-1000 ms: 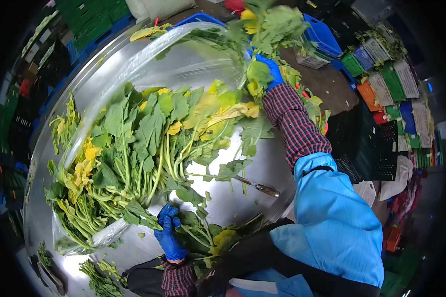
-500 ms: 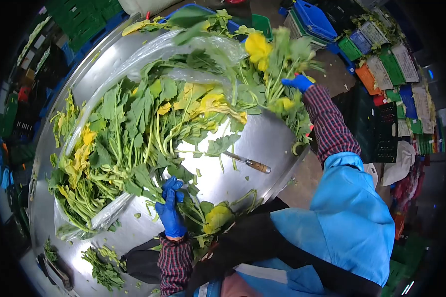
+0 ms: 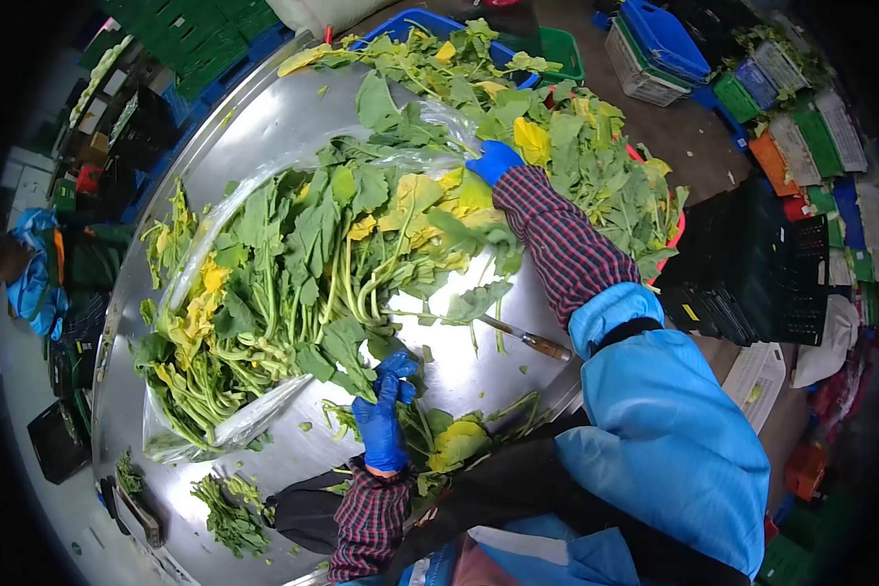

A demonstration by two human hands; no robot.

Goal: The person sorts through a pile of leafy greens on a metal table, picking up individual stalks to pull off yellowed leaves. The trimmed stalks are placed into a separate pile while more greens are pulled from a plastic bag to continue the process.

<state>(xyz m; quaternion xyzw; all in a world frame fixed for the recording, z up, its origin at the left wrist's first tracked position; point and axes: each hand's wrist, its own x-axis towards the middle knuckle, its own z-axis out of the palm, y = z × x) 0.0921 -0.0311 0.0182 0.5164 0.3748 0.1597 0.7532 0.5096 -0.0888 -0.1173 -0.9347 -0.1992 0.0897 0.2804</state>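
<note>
On the metal table (image 3: 498,386), a pile of leafy green stalks (image 3: 303,259) with yellowed leaves lies on and in a clear plastic bag (image 3: 264,410). My left hand (image 3: 385,415), in a blue glove, is closed at the pile's lower edge, against a green leaf; what its fingers grip is hidden. My right hand (image 3: 495,163), also gloved in blue, is at the pile's far right, by the bag's upper edge, its fingers partly hidden. A knife (image 3: 532,342) with a wooden handle lies between the hands. A small bunch of greens (image 3: 230,518) rests at the lower left.
Beyond the right table edge, a red container (image 3: 676,230) is heaped with leaves. A blue crate (image 3: 400,24) and a green one (image 3: 562,54) stand at the far edge. Black crates (image 3: 742,273) are stacked at right. Another person (image 3: 37,273) is at far left.
My right hand has let go of the stalks it held at the right and moved left to the bag's edge. The view has shifted, showing the red container and the other person.
</note>
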